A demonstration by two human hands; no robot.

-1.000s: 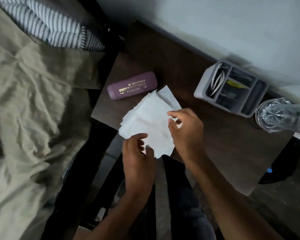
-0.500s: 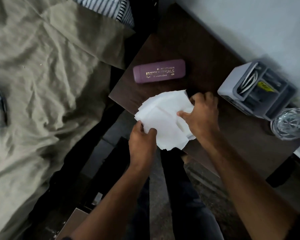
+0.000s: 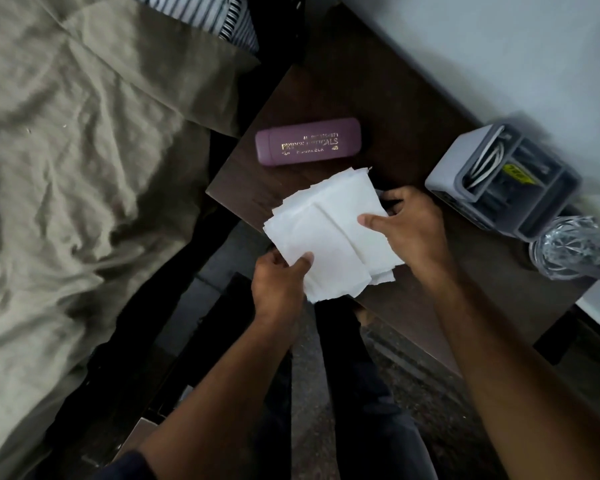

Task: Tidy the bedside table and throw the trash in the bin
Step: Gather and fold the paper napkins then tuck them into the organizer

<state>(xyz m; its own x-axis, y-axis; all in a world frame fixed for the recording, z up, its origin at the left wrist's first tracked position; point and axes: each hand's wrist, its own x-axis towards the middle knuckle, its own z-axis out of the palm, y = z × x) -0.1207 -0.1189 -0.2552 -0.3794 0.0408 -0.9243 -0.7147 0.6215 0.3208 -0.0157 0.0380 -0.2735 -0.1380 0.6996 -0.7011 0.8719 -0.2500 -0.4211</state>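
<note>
Tissue stack (image 3: 329, 233) | long axis upper-right to lower-left | both hands' grip pinching it

Dark bedside table (image 3: 371, 98) — purple case (image 3: 308, 142), grey organiser (image 3: 503, 178), glass (image 3: 574, 247).

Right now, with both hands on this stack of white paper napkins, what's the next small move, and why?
Probably square the paper napkins into one neat stack. Their edges are fanned and uneven, with the left hand pinching the near corner and the right hand holding the far side. Half the stack overhangs the edge of the bedside table.
</note>
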